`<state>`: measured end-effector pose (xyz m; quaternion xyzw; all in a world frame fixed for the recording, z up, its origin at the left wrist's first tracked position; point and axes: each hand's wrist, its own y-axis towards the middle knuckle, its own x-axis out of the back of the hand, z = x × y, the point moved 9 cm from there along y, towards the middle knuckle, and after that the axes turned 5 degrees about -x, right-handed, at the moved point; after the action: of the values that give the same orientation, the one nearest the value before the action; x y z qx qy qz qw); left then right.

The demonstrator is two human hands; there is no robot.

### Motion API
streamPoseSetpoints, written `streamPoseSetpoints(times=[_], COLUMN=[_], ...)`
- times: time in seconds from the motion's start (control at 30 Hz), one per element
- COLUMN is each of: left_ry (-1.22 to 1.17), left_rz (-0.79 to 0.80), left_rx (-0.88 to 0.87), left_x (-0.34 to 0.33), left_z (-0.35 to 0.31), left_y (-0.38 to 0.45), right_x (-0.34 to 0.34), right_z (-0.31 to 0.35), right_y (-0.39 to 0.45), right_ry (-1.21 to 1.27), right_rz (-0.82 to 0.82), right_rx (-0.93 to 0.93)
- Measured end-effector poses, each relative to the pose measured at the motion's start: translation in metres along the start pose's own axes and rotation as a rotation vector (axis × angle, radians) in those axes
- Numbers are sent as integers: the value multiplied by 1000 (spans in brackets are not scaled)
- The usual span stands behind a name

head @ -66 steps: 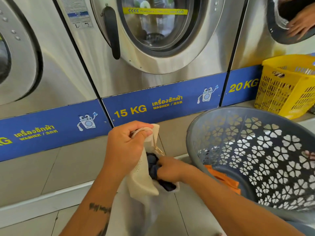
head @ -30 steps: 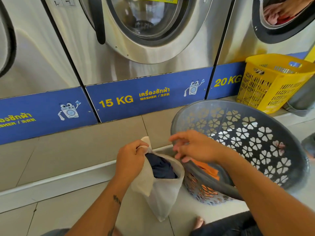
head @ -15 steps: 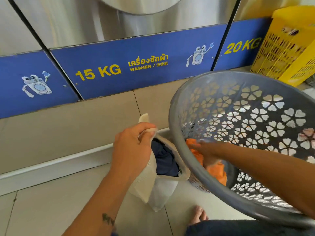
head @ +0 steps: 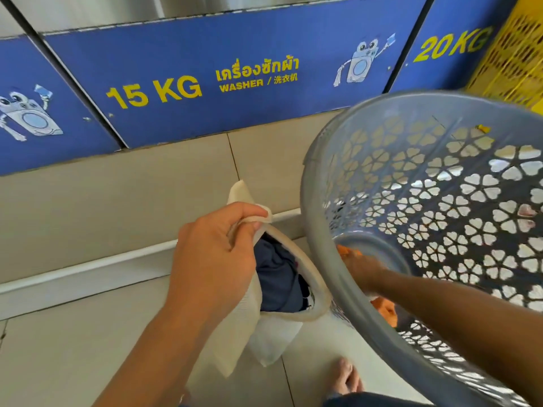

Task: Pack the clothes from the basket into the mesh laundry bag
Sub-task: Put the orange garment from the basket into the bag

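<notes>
My left hand (head: 214, 254) grips the rim of the cream mesh laundry bag (head: 273, 339) and holds its mouth open. A dark blue garment (head: 279, 277) lies inside the bag. To the right the grey basket (head: 317, 218) with flower-shaped holes is tilted toward me. My right hand (head: 363, 270) is deep inside it, its fingers closed on an orange garment (head: 385, 311) at the bottom. The basket's near rim hides part of that hand, which is blurred.
Blue washer base panels (head: 205, 83) marked 15 KG and 20 KG run along the back above a beige tiled step (head: 117, 201). A yellow plastic basket (head: 517, 63) stands at the far right. A bare foot (head: 348, 377) rests on the floor tiles below the bag.
My right hand left the bag after pushing in the dark garment, went into the grey basket and closed on the orange garment. My view dropped lower and closer. My left hand kept hold of the bag.
</notes>
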<state>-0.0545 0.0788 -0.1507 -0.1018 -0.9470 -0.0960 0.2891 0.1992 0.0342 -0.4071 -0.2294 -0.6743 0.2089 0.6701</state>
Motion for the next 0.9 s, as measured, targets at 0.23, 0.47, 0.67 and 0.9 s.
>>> streamPoseSetpoints(times=[0.23, 0.47, 0.67, 0.9], left_ry=[82, 61, -10, -61], left_rz=[-77, -101, -124, -196], left_rx=[7, -18, 27, 59], left_x=[18, 36, 63, 103], left_z=[1, -7, -2, 26], left_y=[-3, -30, -53, -68], right_x=[113, 262, 304, 253], right_z=[5, 1, 63, 174], right_y=[-64, -197, -300, -270], right_ry=[128, 527, 1029, 951], right_rz=[-113, -666, -1080, -992], right_rx=[35, -44, 55, 193])
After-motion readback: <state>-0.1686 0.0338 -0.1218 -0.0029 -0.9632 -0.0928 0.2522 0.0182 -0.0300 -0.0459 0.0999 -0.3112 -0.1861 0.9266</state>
